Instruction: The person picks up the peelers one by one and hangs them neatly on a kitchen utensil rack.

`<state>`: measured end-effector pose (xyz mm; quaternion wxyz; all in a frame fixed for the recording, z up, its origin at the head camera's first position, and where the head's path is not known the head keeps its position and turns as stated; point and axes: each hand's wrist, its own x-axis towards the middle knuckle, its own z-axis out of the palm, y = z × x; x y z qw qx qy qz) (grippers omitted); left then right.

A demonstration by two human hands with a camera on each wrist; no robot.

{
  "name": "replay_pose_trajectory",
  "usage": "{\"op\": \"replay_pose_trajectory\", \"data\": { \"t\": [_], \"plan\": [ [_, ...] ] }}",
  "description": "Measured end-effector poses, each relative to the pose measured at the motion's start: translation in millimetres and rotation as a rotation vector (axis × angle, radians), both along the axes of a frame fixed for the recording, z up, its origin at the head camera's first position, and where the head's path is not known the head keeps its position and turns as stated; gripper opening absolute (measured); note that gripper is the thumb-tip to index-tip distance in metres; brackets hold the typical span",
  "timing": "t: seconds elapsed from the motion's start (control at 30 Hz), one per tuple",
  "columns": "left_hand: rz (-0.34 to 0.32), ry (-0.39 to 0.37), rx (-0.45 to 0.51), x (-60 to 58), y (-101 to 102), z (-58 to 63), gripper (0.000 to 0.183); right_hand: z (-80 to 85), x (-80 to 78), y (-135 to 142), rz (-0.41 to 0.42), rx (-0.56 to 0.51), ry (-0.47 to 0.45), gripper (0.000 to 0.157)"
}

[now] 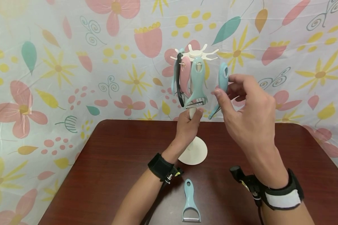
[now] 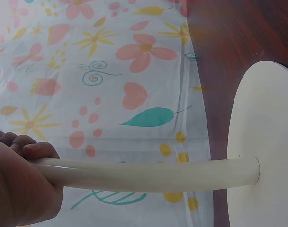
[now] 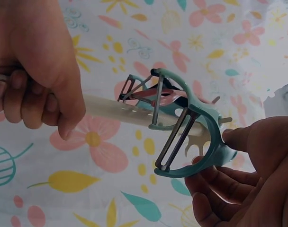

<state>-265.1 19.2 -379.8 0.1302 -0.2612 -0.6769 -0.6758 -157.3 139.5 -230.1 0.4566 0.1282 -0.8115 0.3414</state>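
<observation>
A cream stand with a round base [image 1: 195, 153] and a top ring of hooks [image 1: 196, 55] stands on the table. My left hand [image 1: 186, 125] grips its post [image 2: 148, 175] below the hanging tools. From the hooks hang a green peeler [image 1: 198, 78], a pink peeler [image 1: 185, 75], a black-edged tool [image 1: 179, 81] and a blue one behind, partly hidden. Just right of the stand, my right hand [image 1: 249, 106] pinches a blue peeler [image 1: 223, 76] between thumb and fingers, handle end up and blade down. In the right wrist view its blade [image 3: 175, 139] overlaps the green peeler.
Another blue peeler [image 1: 189, 200] lies on the dark brown table [image 1: 107, 175] near the front edge, blade towards me. A floral cloth [image 1: 59, 93] hangs behind the table. Several bare hooks face right and back on the stand.
</observation>
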Motion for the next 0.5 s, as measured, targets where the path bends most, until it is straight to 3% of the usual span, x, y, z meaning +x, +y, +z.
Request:
{"op": "replay_pose_trajectory", "data": {
  "t": [0.23,0.5],
  "plan": [
    [-0.029,-0.025,0.019,0.6,-0.2,-0.2,0.057,13.4,1.5,-10.0,-0.009,-0.023,0.009,0.036],
    [-0.024,-0.021,0.019,0.8,0.0,-0.2,0.056,16.9,-6.3,-12.5,0.009,-0.025,0.027,0.035]
  ]
}}
